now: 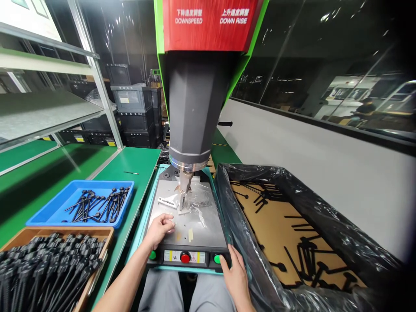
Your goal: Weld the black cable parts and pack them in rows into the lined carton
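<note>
My left hand (pixel 160 230) hovers over the left front of the machine's metal plate (pixel 201 229), its fingers curled with thumb and forefinger close together; whatever may be between them is too small to tell. My right hand (pixel 234 272) rests at the plate's front right corner, fingers apart, the thumb at the right green button (pixel 217 258). Between the two green buttons sits a red button (pixel 185 257). The metal press tip (pixel 185 186) points down at a small fixture (pixel 182 207) on the plate, with clear plastic film (pixel 202 212) beside it.
To the left, a blue tray (pixel 45 216) and a brown bin (pixel 109 236) hold several black stemmed parts. A box lined with black plastic (pixel 240 242) stands at the right with similar parts on cardboard. The dark machine head (pixel 195 104) hangs above the plate.
</note>
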{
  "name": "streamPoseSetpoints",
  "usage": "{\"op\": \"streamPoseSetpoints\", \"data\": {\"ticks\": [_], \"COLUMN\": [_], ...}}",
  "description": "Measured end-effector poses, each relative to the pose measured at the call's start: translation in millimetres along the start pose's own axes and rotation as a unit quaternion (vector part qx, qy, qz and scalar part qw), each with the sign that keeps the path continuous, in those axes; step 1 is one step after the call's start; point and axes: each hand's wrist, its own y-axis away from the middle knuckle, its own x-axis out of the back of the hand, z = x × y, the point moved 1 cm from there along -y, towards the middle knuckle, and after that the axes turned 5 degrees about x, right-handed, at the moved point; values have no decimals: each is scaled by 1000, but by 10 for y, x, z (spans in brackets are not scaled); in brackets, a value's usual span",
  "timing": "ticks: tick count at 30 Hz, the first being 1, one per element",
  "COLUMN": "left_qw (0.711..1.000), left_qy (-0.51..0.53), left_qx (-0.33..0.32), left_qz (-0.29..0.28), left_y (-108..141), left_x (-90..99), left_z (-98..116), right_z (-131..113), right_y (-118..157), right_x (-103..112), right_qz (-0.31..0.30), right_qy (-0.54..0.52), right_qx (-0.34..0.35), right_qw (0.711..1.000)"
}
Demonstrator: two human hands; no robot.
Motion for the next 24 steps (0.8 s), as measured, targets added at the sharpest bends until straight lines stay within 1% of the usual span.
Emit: {"op": "streamPoseSetpoints", "data": {"ticks": [1,2,3,4,5,7,8,9,10,13,15,17,19,21,23,24], "left_qw": [999,998,997,995,992,986,984,982,981,977,975,975,976,978,978,978], "left_qy": [23,43,58,74,92,124,137,148,156,180,190,191,183,174,170,169], "left_qx": [15,23,26,24,17,9,7,5,3,1,-6,-20,-36,-48,-54,-54], "left_qz": [-16,-32,-49,-66,-82,-109,-115,-118,-117,-113,-113,-110,-107,-105,-105,-106], "left_y": [64,128,189,243,290,362,388,410,427,463,481,498,513,524,527,524], "left_x": [-47,-93,-138,-180,-220,-290,-321,-348,-372,-431,-455,-463,-458,-447,-439,-437], "left_z": [34,70,106,142,176,232,254,272,286,320,344,374,403,422,428,426], "right_z": [-116,-249,-394,-546,-701,-1006,-1153,-1292,-1421,-1717,-1804,-1798,-1738,-1683,-1674,-1687], "right_y": [11,32,63,101,143,211,219,203,158,-118,-361,-598,-808,-993,-1161,-1243], "right_x": [-1,-22,-68,-138,-230,-440,-542,-634,-714,-877,-939,-980,-998,-983,-936,-906], "right_qz": [34,49,34,-7,-73,-202,-243,-264,-266,-217,-173,-118,-46,26,77,90], "right_qy": [-9,-29,-59,-99,-143,-226,-254,-270,-278,-276,-270,-259,-240,-214,-178,-159], "right_qx": [19,37,51,58,58,51,55,64,79,134,156,149,126,116,132,144], "right_qw": [999,998,996,993,985,952,935,924,919,927,934,947,961,970,972,972]}}
